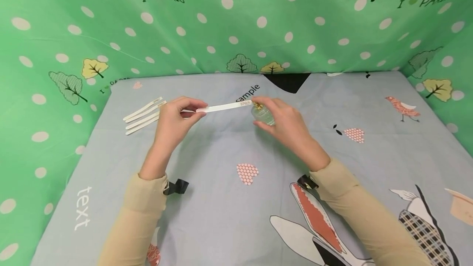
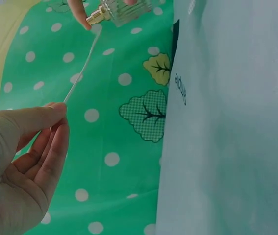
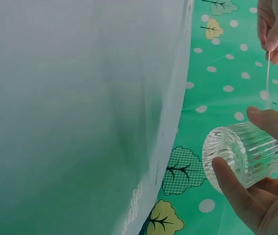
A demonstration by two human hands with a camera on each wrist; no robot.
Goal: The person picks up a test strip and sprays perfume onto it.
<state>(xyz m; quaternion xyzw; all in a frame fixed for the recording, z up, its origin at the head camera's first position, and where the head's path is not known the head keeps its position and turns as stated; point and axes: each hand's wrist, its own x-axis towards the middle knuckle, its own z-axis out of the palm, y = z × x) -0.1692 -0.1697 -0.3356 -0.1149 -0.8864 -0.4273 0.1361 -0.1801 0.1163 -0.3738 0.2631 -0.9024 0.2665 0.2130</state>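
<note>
My left hand [image 1: 174,119] pinches one end of a white paper test strip [image 1: 223,106] between thumb and fingertips. The strip stretches to the right, its printed end right at the gold nozzle of a ribbed clear glass perfume bottle [image 1: 263,115]. Around that bottle curl the fingers of my right hand [image 1: 290,122], tilting it above the table. In the right wrist view the thick glass base [image 3: 223,152] faces the camera, with a thumb and fingers about it. The left wrist view shows a fingertip by the gold spray top [image 2: 98,15].
Several more white strips [image 1: 144,119] lie fanned out on the table at the left, partly behind my left hand. A grey patterned cloth [image 1: 221,147] covers the table. Green dotted fabric [image 1: 207,28] hangs along the back and sides.
</note>
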